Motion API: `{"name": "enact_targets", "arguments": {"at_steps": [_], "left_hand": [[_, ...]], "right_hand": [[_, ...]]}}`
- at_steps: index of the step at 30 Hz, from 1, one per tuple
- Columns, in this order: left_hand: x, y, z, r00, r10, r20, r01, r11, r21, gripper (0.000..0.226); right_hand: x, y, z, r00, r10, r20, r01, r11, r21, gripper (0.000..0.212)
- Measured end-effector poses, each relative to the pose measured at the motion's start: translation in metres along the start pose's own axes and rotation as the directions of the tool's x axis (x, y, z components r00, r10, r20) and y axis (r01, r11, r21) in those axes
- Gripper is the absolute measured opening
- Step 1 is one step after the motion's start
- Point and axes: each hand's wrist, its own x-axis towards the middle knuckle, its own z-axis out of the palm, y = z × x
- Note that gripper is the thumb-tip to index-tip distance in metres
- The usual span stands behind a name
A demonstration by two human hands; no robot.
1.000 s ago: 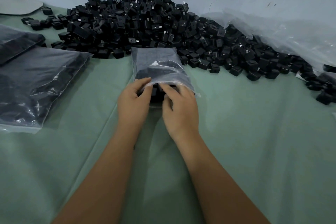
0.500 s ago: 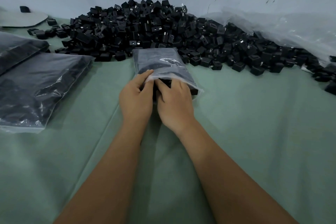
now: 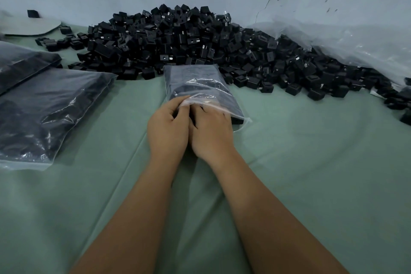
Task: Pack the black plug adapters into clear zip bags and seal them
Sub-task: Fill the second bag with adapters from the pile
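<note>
A clear zip bag [image 3: 195, 82] filled with black plug adapters lies in the middle of the green table, its mouth toward me. My left hand [image 3: 166, 127] pinches the near left part of the bag's mouth edge between thumb and fingers. My right hand [image 3: 211, 129] sits right beside it, fingers curled on the same edge, fingertips partly under the plastic. A large heap of loose black adapters [image 3: 200, 44] is piled behind the bag against the wall.
Two filled bags lie at the left, one large [image 3: 44, 113] and one behind it [image 3: 20, 60]. Crumpled clear plastic sheeting [image 3: 355, 46] covers the back right. A grey flat plate [image 3: 31, 26] lies at the far left. Green cloth [image 3: 311, 173] covers the table.
Both hands have drawn closer together on the bag's mouth; the right hand slid left along the edge until it touches the left hand. The camera view tilted slightly down.
</note>
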Motion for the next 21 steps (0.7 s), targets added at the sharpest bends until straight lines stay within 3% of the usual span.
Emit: {"name": "enact_targets", "arguments": {"at_steps": [3, 6, 10, 14, 17, 21], "left_hand": [[-0.002, 0.003, -0.001, 1.000, -0.013, 0.011, 0.013, 1.000, -0.003, 0.034], [-0.002, 0.004, -0.002, 0.999, -0.028, 0.018, 0.028, 1.000, 0.013, 0.035], [-0.001, 0.001, -0.002, 0.999, -0.029, 0.034, 0.027, 0.999, 0.040, 0.025], [0.001, 0.000, 0.000, 0.998, -0.056, 0.017, 0.055, 0.997, 0.058, 0.021], [0.000, -0.001, -0.001, 0.997, -0.076, 0.025, 0.074, 0.995, 0.066, 0.022], [0.000, -0.002, -0.001, 0.997, -0.069, 0.034, 0.065, 0.994, 0.088, 0.023]], "right_hand": [[0.001, 0.001, 0.005, 0.992, -0.018, 0.128, 0.030, 0.995, -0.092, 0.040], [-0.002, 0.002, 0.003, 0.992, -0.064, 0.107, 0.072, 0.995, -0.067, 0.039], [-0.017, 0.001, -0.012, 0.983, -0.160, -0.094, 0.169, 0.981, 0.095, 0.030], [-0.029, 0.015, -0.035, 0.883, -0.075, -0.463, 0.184, 0.963, 0.195, 0.026], [-0.006, 0.043, -0.051, 0.857, 0.171, -0.485, 0.005, 0.940, 0.340, 0.027], [0.044, 0.102, -0.049, 0.834, 0.482, -0.267, -0.393, 0.860, 0.324, 0.044]]}}
